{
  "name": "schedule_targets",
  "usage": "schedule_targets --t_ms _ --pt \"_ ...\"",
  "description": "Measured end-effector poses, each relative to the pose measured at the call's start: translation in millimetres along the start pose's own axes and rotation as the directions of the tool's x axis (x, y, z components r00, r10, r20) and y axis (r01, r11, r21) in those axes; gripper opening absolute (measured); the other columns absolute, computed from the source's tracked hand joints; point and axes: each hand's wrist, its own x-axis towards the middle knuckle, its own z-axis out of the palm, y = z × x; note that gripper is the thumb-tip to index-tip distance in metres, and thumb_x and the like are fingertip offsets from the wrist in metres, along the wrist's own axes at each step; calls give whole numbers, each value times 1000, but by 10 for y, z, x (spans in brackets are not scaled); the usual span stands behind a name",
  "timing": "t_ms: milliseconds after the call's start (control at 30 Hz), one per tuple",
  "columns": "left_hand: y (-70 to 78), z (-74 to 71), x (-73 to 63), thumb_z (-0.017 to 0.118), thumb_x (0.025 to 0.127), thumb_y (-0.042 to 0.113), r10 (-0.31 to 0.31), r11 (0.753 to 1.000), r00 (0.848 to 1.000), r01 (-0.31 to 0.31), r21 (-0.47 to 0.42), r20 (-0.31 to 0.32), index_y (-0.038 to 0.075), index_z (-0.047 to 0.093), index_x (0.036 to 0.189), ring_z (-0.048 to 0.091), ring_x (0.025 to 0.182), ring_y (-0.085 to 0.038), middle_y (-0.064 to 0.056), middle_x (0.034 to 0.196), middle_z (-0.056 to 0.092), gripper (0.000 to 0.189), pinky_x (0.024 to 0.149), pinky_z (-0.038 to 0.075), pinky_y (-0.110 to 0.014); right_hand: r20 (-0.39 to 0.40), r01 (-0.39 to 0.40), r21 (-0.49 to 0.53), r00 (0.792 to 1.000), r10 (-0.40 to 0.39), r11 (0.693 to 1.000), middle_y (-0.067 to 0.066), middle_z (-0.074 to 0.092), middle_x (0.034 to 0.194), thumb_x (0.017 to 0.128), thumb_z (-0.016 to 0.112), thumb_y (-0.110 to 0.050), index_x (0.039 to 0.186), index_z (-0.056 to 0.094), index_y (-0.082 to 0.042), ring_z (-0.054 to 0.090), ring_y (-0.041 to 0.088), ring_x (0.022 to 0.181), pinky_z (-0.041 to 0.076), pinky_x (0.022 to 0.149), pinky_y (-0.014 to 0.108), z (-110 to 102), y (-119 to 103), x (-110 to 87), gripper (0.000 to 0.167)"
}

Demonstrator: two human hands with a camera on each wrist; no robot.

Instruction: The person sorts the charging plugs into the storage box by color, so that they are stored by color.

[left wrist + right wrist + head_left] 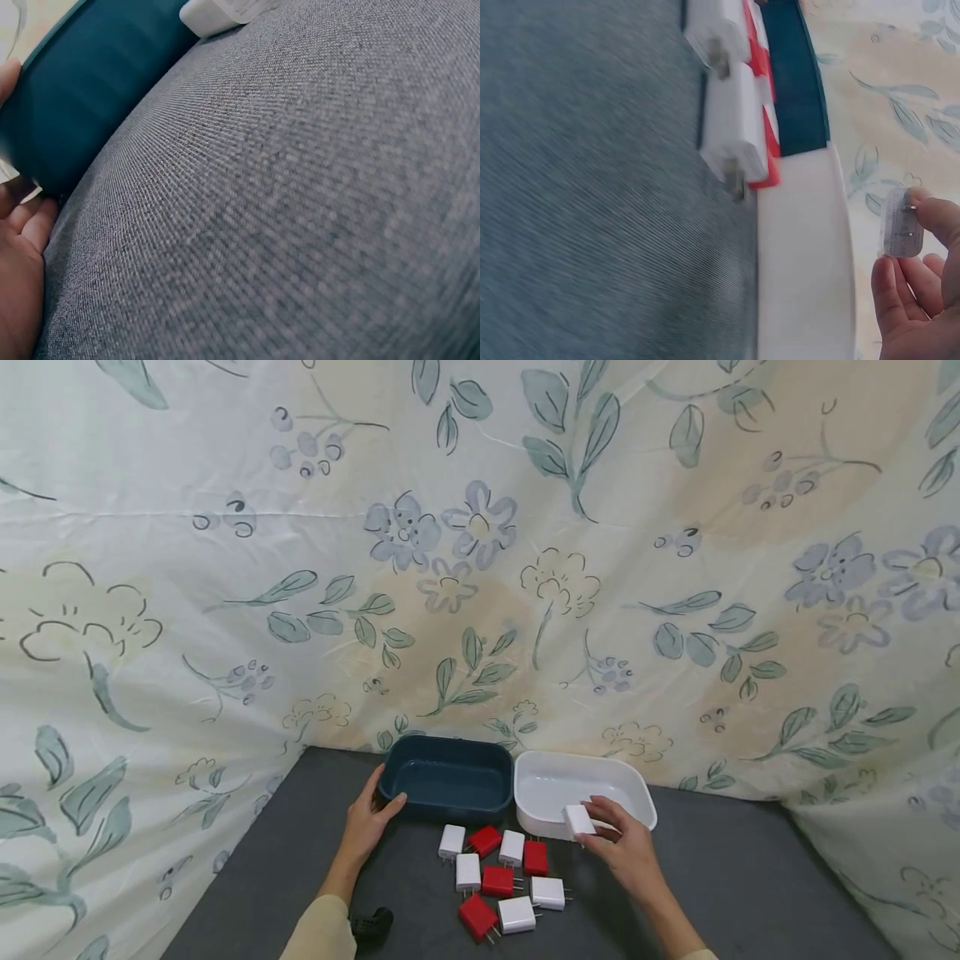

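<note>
My left hand [367,818] grips the left end of a dark teal bin [447,815], its thumb at the front rim and its fingers around the side. In the left wrist view, fingertips [36,223] lie low against the bin's end, close to the cloth. My right hand [624,843] pinches a white wall charger [578,821] between thumb and fingers, in front of the white bin [540,828] and overlapping its front rim in the head view. The right wrist view shows the prong side of this charger [901,225].
Several white chargers [467,872] and red chargers [498,882] lie loosely grouped on the dark grey cloth before the two bins, prongs pointing various ways. A black object [372,925] sits beside the left forearm. Behind the bins hangs a floral curtain [480,610].
</note>
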Motion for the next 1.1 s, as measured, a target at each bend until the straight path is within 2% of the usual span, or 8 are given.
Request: schedule_targets --t_ms 167,300,500,833,1100 --pt "24 20 -2 71 89 34 1 1000 1000 -1 -11 -2 20 27 155 42 139 -36 -20 155 34 80 111 39 -51 -9 -7 -21 1000 7 1000 19 65 126 74 83 -7 132 54 -1 67 29 106 56 82 21 -90 -40 92 65" --pt "24 31 10 71 89 37 4 1000 1000 -4 -15 2 19 26 155 42 139 -35 -20 155 34 82 111 39 -51 -10 -43 -49 999 43 998 19 63 129 77 82 -11 136 51 -4 67 32 106 58 84 26 -115 -77 157 67" --pt "-10 4 38 70 89 41 -2 1000 1000 2 -11 12 21 25 155 38 142 -35 -19 158 30 83 112 37 -51 -20 -52 -70 998 51 996 18 64 129 78 81 -9 138 50 -5 67 32 108 56 90 35 -88 -66 256 67" --pt "-7 0 39 71 87 41 -11 1000 1000 11 -11 -8 21 27 154 41 139 -35 -21 155 35 83 111 38 -52 -34 -76 -145 997 72 986 19 64 129 79 80 -9 140 48 -4 67 33 108 56 91 39 -62 -94 381 70" --pt "-15 22 11 69 90 38 -18 1000 1000 19 8 -10 21 27 155 40 140 -36 -22 156 33 80 111 38 -52 -71 -104 -148 993 94 983 21 64 127 78 80 -7 140 47 0 66 35 110 55 92 41 -15 -19 454 70"
